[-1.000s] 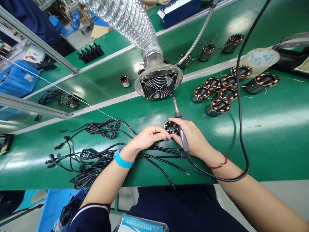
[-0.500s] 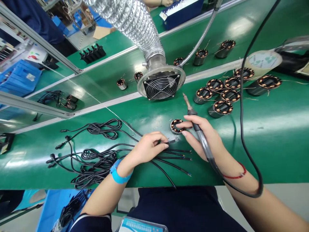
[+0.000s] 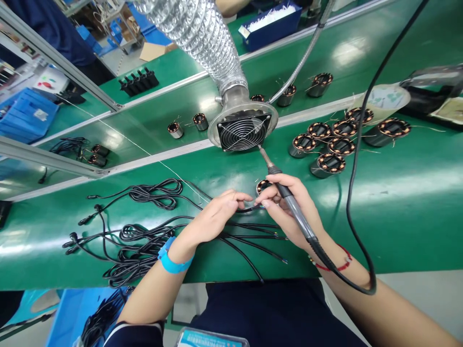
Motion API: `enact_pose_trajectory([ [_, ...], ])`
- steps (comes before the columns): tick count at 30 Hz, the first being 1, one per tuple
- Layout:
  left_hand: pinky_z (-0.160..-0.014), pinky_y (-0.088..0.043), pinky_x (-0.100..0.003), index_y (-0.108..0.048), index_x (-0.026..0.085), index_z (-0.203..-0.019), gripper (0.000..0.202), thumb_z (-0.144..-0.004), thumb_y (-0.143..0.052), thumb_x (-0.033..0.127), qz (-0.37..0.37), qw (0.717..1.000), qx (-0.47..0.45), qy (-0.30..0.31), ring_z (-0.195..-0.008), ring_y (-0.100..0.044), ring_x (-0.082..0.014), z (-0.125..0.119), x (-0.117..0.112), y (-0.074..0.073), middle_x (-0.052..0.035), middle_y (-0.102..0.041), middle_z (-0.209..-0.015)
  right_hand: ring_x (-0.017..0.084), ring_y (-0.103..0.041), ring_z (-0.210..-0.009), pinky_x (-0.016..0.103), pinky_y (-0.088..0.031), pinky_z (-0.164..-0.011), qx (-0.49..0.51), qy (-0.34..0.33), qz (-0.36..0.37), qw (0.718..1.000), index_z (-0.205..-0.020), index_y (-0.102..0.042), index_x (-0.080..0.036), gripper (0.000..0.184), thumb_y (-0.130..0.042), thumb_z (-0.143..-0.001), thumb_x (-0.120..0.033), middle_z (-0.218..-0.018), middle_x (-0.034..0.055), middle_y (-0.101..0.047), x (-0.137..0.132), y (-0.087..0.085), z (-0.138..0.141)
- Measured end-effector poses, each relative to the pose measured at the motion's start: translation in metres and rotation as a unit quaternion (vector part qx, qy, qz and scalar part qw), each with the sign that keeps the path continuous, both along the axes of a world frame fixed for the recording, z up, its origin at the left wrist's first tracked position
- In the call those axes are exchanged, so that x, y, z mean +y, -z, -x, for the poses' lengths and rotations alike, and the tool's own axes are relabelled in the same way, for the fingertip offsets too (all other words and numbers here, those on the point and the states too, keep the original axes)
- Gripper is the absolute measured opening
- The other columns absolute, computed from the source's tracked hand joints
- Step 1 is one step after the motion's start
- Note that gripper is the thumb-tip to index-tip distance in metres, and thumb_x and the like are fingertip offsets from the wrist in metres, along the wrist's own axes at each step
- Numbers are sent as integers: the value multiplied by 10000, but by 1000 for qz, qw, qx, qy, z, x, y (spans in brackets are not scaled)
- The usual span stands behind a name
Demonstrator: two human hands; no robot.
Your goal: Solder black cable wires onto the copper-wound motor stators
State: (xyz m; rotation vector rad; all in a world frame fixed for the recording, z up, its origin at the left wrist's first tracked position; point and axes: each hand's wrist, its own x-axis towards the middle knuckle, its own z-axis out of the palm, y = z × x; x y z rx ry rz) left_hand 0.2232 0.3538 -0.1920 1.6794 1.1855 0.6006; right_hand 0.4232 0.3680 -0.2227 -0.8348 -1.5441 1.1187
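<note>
My left hand (image 3: pixel 220 212) is closed around a black cable (image 3: pixel 249 209), with the cable's end sticking out toward the right. In my right hand (image 3: pixel 294 207) lies a soldering iron (image 3: pixel 294 207), its tip pointing up and away in front of the fan. The thumb and index finger of that hand are at the end of the cable. Just behind these fingers stands a motor stator (image 3: pixel 262 186), partly hidden by them. More black cables (image 3: pixel 260 237) with stripped ends fan out beneath my hands, and their coiled lengths (image 3: pixel 144 250) lie to the left.
A fume extractor fan (image 3: pixel 244 132) on a silver flexible duct (image 3: pixel 202 43) hangs behind my hands. Several stators (image 3: pixel 327 165) cluster at the right, near a tape roll (image 3: pixel 388 101). The iron's cord (image 3: pixel 350 193) loops over the right side.
My right hand has moved left, bringing its fingertips to the cable end and the iron's tip close to the fan. The left hand has stayed nearly in place on the cable.
</note>
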Motion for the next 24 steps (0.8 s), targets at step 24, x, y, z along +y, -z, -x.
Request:
enact_pose_trajectory([
  [24,-561,-379,-218,-536,173,-779,177,-858,-537,332,159,981,-96,-63,-549,-467,-82,-36,14,1,37,-535,-642,129,-680,-750,268,-579,-680,-58,22,-50,997,-1227,-473,-273,378,-617,-883,-209,-842,-28,-684,8,5,-8],
])
